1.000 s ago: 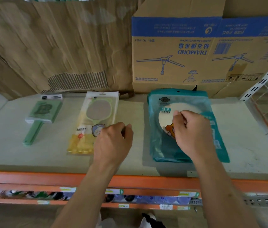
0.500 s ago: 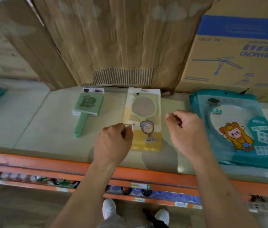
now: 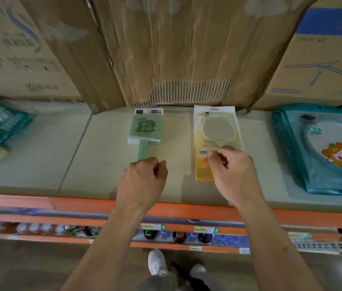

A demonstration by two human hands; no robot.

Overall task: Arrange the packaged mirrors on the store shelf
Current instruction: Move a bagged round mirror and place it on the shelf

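Head view showed the left hand (image 3: 142,181) loosely curled and holding nothing, just short of the handle of a green packaged mirror (image 3: 146,128) lying flat on the shelf (image 3: 40,154). The right hand (image 3: 234,175) lay curled over the lower end of a yellow packaged mirror (image 3: 217,131); whether it pinched the pack could not be told. A stack of teal packaged mirrors (image 3: 321,148) lay well right of that hand. Cardboard boxes (image 3: 166,49) stood beyond both hands.
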